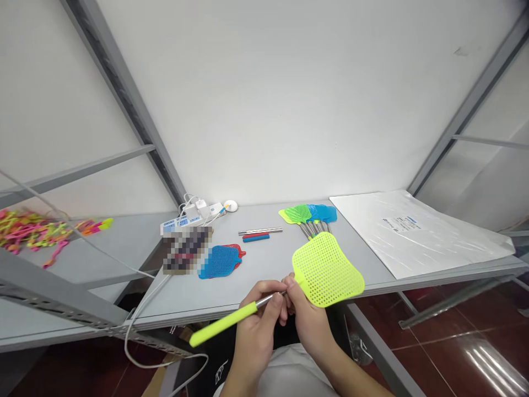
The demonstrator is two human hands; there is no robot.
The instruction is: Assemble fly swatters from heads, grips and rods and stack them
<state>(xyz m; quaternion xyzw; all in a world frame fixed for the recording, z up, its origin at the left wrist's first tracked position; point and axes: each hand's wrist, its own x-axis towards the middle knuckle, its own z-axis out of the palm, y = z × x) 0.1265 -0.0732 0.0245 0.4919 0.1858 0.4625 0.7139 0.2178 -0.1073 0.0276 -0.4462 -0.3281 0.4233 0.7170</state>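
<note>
One swatter (328, 270) is held at the front edge of the bench (268, 264), its rod (264, 301) gripped by the left hand (256, 331) and right hand (308, 317). Beyond them, the bench is backed by a wall (281, 110); posts (140, 116) are set either side, and red tiles (446, 353) are seen below right.

"What's hidden on the yellow fly swatter (328, 270)?"
"Part of its shaft (263, 301), by the hands (257, 328) (311, 320)."
"Left of it?"
"A pixelated object (188, 252), unrecognisable."
"Right of it?"
"A package label (407, 223), too small to read."
</note>
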